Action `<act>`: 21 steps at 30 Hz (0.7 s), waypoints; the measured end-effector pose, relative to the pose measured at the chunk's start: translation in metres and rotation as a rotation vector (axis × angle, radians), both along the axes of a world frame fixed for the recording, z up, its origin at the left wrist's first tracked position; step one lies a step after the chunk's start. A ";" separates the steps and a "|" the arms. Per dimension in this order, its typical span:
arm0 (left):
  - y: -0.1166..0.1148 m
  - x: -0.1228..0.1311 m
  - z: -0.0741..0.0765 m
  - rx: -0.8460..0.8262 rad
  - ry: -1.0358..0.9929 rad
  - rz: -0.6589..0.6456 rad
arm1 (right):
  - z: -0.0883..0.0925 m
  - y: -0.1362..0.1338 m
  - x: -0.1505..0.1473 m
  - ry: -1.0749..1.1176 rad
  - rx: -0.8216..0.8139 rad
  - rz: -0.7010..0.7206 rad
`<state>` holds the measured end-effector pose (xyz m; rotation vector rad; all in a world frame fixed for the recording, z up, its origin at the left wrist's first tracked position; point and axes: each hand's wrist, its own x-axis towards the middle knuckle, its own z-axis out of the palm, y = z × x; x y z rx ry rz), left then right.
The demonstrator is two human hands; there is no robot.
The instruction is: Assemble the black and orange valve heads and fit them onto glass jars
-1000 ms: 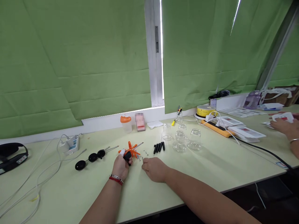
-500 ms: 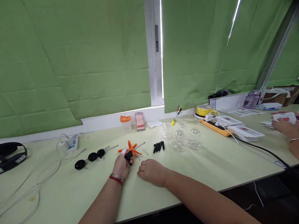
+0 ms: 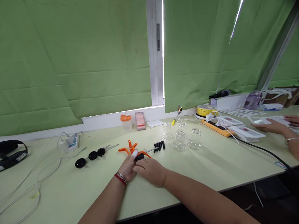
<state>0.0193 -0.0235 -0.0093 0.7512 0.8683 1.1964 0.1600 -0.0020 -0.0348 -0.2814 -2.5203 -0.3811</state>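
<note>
My left hand (image 3: 128, 168) is closed on a black part with a metal rod (image 3: 139, 156); its rod points right, toward the short black cylinders (image 3: 159, 145). Against the near side of that part, my right hand (image 3: 150, 171) has its fingers drawn together. Whatever they pinch is hidden. Just beyond both hands lie orange plastic pieces (image 3: 130, 146) with several arms, partly covered by the left hand. Similar black round parts with metal rods (image 3: 92, 155) lie to the left on the table.
Clear glass jars (image 3: 179, 141) stand right of the cylinders. Behind are an orange-lidded cup (image 3: 126, 123) and yellow-handled pliers (image 3: 177, 116). White cables and a power strip (image 3: 70, 143) lie left. At far right, another person's hands (image 3: 272, 127) handle white sheets near an orange power strip (image 3: 217, 128).
My left hand has moved right with the black part, meeting my right hand, which barely shifted. The rod now reaches the black cylinders. The other person's hands moved left and lower.
</note>
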 end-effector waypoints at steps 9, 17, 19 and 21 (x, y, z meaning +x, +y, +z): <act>0.002 0.013 -0.008 0.154 -0.014 -0.077 | 0.021 0.013 0.004 0.699 -0.465 -0.072; 0.004 0.012 -0.013 0.177 0.042 -0.148 | 0.015 0.022 0.003 0.816 -0.709 -0.070; 0.005 0.012 -0.014 0.182 0.043 -0.158 | 0.015 0.021 0.002 0.820 -0.728 -0.063; 0.005 0.012 -0.014 0.182 0.058 -0.156 | 0.015 0.021 0.002 0.824 -0.757 -0.058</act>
